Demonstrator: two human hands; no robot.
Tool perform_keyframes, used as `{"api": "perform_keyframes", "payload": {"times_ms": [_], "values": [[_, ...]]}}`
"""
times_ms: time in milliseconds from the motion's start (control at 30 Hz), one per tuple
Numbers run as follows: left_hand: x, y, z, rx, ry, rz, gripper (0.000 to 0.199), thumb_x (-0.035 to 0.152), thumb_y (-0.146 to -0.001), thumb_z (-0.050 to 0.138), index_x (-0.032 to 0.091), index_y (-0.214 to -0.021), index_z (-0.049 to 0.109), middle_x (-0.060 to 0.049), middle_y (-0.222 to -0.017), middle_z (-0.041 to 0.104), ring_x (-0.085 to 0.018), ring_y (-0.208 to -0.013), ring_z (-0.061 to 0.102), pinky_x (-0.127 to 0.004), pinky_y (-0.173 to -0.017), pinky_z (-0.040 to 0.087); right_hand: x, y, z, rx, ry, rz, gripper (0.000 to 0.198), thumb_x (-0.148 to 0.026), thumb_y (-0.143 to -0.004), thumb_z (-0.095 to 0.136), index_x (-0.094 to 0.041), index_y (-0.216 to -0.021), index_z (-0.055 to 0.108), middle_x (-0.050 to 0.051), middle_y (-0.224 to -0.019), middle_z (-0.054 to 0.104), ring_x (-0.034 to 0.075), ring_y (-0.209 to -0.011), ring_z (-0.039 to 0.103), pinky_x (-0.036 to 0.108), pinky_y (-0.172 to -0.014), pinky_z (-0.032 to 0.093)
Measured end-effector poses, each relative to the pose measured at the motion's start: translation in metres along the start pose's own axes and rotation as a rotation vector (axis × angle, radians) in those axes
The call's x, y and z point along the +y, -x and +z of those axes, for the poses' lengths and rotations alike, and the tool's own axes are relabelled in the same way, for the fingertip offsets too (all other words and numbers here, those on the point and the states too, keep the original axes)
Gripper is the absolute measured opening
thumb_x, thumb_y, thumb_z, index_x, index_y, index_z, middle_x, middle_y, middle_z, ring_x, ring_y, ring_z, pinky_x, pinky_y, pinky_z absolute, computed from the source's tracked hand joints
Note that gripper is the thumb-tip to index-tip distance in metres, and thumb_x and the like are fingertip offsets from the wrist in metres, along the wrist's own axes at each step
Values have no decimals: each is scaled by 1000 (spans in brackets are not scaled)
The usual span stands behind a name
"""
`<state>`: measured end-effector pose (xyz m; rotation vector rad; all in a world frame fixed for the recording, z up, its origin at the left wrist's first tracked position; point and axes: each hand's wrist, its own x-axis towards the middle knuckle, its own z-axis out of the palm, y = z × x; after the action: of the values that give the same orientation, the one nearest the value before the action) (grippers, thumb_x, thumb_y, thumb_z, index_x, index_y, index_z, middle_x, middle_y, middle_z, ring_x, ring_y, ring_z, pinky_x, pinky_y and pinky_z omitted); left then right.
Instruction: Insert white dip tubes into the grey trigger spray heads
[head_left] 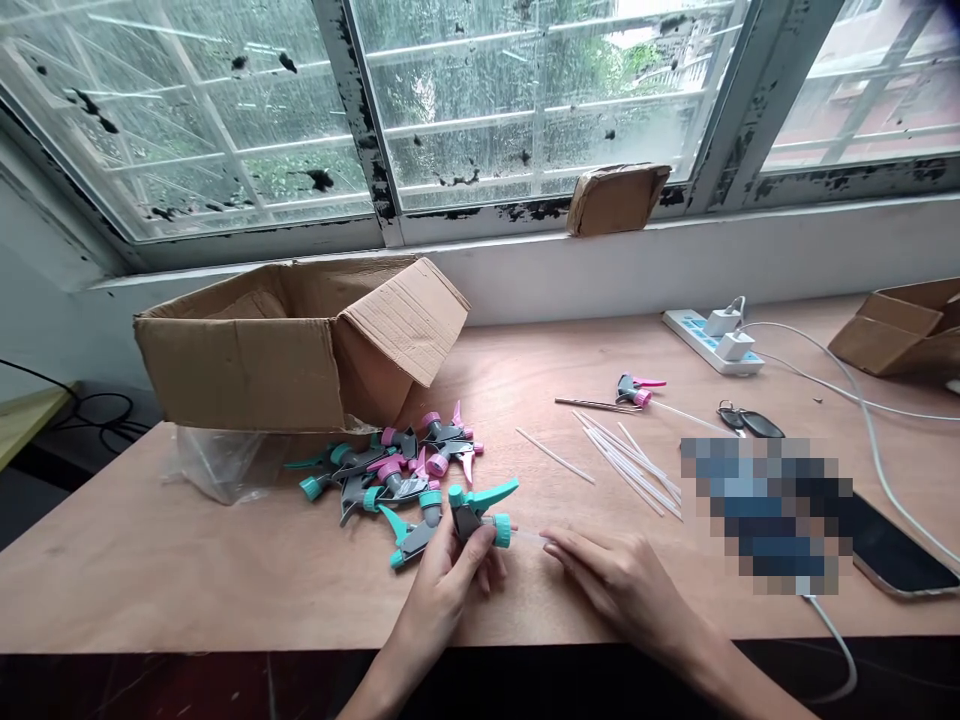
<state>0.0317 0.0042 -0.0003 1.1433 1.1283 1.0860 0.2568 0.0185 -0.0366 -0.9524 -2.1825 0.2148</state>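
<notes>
My left hand [444,588] is closed around a grey and teal trigger sprayer head [501,530], its collar pointing right and its teal lever up. A thin clear dip tube [528,537] runs from the collar to my right hand [626,578], which pinches it between thumb and fingers. How deep the tube sits inside the collar is hidden. Left of my left hand lies a pile of sprayer heads [394,470] in grey with teal or pink parts. Several loose white tubes [626,460] lie beyond my right hand. Behind them a pink and grey sprayer head [634,390] has a tube attached.
An open cardboard box [240,375] stands at the back left, above a clear plastic bag [221,465]. A metal rod [596,404], keys [750,420], a power strip [705,345], a phone [900,550] and white cables occupy the right side. The table's front edge is near my wrists.
</notes>
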Motion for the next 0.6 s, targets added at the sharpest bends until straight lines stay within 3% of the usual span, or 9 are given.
{"api": "perform_keyframes", "payload": {"times_ms": [200, 367, 600], "values": [[-5, 0, -2, -32, -15, 11, 46, 52, -96, 63, 10, -114, 66, -4, -71, 69, -16, -59, 58, -27, -59, 44, 1, 1, 1, -49, -70, -2, 33, -27, -108, 43, -19, -117, 74, 11, -98, 80, 20, -76, 78, 26, -68, 61], [-6, 4, -2, -46, -46, -2, 48, 49, -101, 56, 12, -132, 57, -2, -72, 68, -16, -64, 58, -27, -66, 47, 2, 2, 2, -28, -84, 4, 34, -29, -109, 42, -16, -128, 67, 7, -86, 80, 19, -68, 77, 25, -59, 56], [1, 7, 1, -55, -32, -10, 51, 55, -99, 57, 14, -130, 61, -3, -73, 69, -18, -64, 59, -32, -70, 49, 0, 1, 1, -31, -72, -29, 38, -32, -111, 37, -17, -113, 72, 7, -86, 80, 19, -66, 76, 27, -56, 53]]}}
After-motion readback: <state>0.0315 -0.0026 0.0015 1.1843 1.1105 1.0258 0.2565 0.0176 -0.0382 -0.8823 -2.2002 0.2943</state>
